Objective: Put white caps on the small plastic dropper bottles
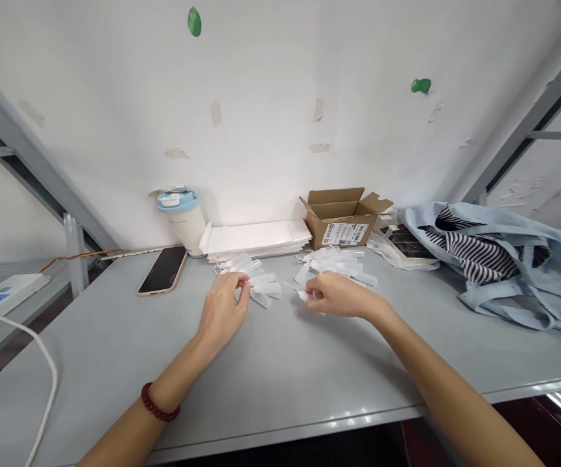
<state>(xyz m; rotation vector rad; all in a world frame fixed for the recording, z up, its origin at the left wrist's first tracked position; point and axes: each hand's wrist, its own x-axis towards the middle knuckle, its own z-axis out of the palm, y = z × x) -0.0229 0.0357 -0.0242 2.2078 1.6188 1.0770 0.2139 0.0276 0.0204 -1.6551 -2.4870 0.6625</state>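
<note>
My left hand (222, 303) is pinched at the near edge of a pile of small translucent white strips (265, 287), some with thin loops at their ends. What its fingertips hold is hidden. Between the thumb and fingers of my right hand (334, 293) is a small white strip (303, 295), its thin loop pointing left and the rest covered by the fingers. Just behind that hand lies a second pile of similar strips (338, 259).
Behind the piles sit a stack of white envelopes (261, 237) and an open cardboard box (343, 224). A phone (163, 271) and a blue-lidded cup (183, 224) are left; a blue fabric bag (513, 233) is right. A white cable (52, 376) crosses the left corner.
</note>
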